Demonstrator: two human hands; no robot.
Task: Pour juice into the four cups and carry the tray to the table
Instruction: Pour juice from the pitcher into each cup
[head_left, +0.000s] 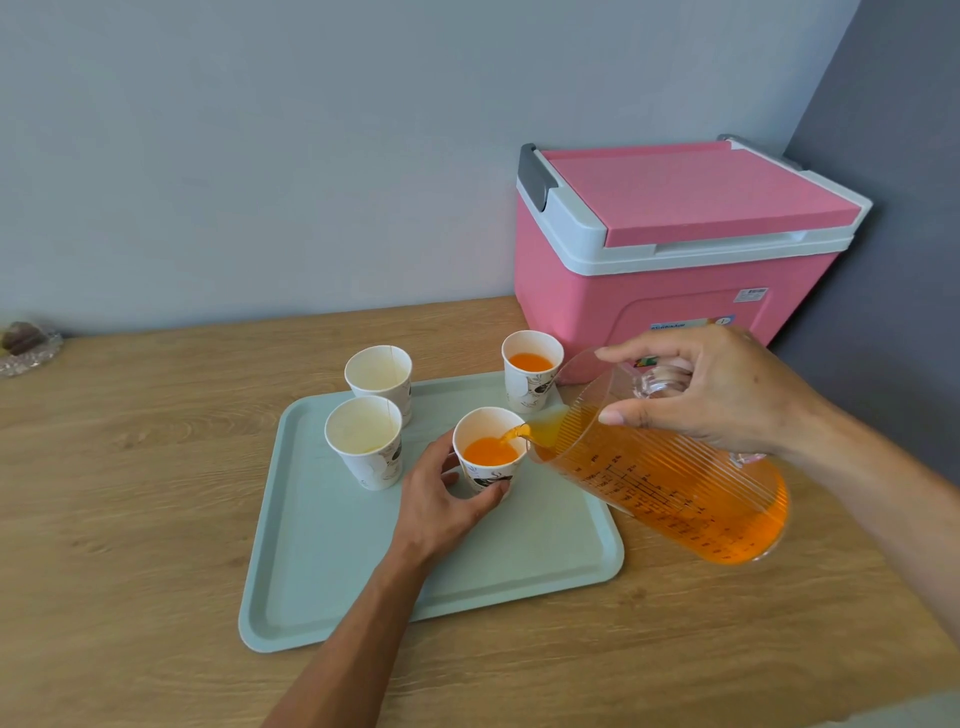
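Glass dish (26, 347) at left edge cut off; brown contents perhaps food. Cooler (675, 249) label print too small to read.

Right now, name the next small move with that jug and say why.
Probably keep the jug tilted until the near right cup matches the far right cup, then tip it back. Juice is streaming in, the left hand steadies that cup, the right hand holds the jug, and the two left cups look empty.
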